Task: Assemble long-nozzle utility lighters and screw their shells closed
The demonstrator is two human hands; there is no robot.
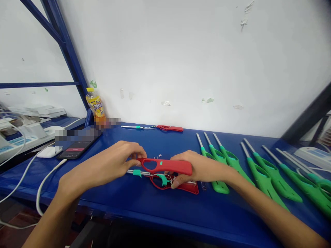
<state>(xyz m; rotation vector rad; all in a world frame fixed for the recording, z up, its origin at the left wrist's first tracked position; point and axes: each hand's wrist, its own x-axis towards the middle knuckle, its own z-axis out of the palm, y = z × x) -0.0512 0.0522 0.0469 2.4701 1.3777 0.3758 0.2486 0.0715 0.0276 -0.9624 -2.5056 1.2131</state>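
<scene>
A red handle shell [170, 166] with a small teal piece is held above the blue table. My left hand [126, 155] pinches its narrow left end between thumb and fingers. At its wide right end is my right hand [184, 167], fingers behind the shell and thumb below it. Directly underneath lies an opened red lighter half [187, 187] with a teal trigger [162, 179], thin wires and inner parts. A metal tube with a teal collar [137, 173] extends from it to the left. My right thumb touches or nearly touches the inner parts.
Several green lighters [261, 177] lie on the right of the blue table [124, 210]. Another red lighter [169, 128] lies near the wall. At the left are a drink bottle [96, 106], a phone [80, 144], a white case [49, 152] and white cables [41, 187].
</scene>
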